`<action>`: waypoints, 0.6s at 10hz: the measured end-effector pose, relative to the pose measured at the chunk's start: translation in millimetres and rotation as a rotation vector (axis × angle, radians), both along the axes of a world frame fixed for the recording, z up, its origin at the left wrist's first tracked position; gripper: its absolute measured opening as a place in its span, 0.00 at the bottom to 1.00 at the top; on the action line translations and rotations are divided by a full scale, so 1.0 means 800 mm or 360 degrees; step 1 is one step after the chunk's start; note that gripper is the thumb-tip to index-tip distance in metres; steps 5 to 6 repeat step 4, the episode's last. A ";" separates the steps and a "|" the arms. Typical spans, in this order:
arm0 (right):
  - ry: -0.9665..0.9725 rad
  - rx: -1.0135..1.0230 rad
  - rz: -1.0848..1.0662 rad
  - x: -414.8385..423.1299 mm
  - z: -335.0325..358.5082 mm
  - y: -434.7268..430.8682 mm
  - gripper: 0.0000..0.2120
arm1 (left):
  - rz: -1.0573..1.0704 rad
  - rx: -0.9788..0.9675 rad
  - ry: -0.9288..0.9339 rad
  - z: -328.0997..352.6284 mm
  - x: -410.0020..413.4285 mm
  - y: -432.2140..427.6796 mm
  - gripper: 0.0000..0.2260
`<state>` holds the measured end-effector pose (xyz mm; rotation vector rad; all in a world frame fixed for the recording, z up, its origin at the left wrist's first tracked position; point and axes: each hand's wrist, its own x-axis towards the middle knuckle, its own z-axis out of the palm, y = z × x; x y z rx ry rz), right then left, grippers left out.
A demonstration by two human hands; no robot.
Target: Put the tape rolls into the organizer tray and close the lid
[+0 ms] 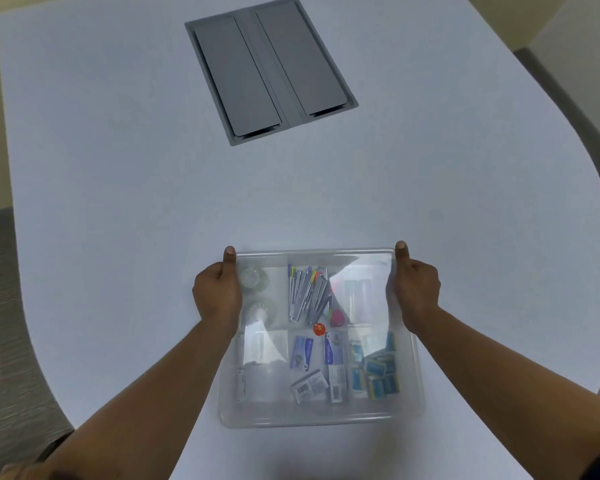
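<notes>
Nearest of all, two bare forearms reach in from the bottom corners toward a clear plastic tray point(321, 415) that sits on the white bench point(118, 188). A see-through lid point(326, 403) covers the tray, and glare runs across it. Under the lid, the near compartments hold small white and blue boxes point(378, 375) on the right and in the middle, and paler packets on the left. Farther in, a bundle of silver pens point(307, 294) with coloured ends fills the middle compartment, with a small red sticker point(318, 328) just in front of it. Both tape rolls lie in the far left compartment, one tape roll point(261, 311) in front of the other tape roll point(253, 277). The left hand point(217, 294) clasps the tray's left edge beside these rolls, thumb pointing up along the far corner, so that grip is closed on the tray. The right hand point(417, 291) clasps the right edge the same way, thumb at the far right corner. Well beyond the tray, a grey hatch point(271, 69) with two flaps is set flush into the bench.
</notes>
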<state>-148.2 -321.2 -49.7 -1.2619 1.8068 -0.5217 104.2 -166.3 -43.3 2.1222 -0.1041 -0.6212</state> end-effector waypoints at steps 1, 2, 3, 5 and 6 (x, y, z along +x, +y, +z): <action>-0.0041 0.0037 0.0029 0.001 0.008 0.003 0.29 | 0.0007 -0.0029 0.0077 0.010 -0.001 -0.002 0.27; -0.0031 0.0097 0.0090 0.001 0.019 0.002 0.30 | -0.0022 -0.0025 0.0159 0.017 0.001 -0.002 0.26; 0.0056 0.0067 0.0339 -0.001 0.043 0.003 0.30 | -0.0262 0.0084 0.0089 0.033 0.006 0.001 0.22; 0.0257 -0.0246 0.0638 -0.006 0.059 0.010 0.26 | -0.0465 0.0235 -0.0159 0.052 0.009 0.001 0.24; 0.0257 -0.0246 0.0638 -0.006 0.059 0.010 0.26 | -0.0465 0.0235 -0.0159 0.052 0.009 0.001 0.24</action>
